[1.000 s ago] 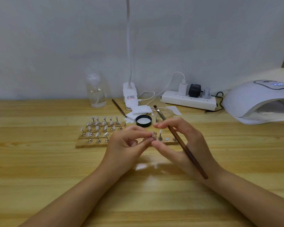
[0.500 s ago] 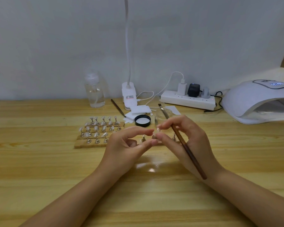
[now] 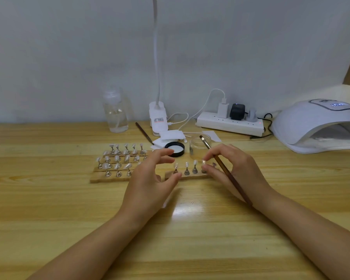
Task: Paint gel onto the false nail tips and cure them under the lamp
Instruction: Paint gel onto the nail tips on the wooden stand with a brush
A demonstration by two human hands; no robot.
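Left hand (image 3: 150, 178): fingers spread, holding nothing, thumb by the small wooden strip (image 3: 190, 176).
Right hand (image 3: 236, 168): gripping the brush (image 3: 226, 170), fingertips pinching a nail tip (image 3: 204, 162).
Lamp (image 3: 315, 124): far right on the worktop (image 3: 49, 209).

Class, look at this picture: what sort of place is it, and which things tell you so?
Probably a home or small-studio nail-art desk. Clues: the curing lamp at the right, wooden strips of false nail tips on little stands, and the brush in the right hand.
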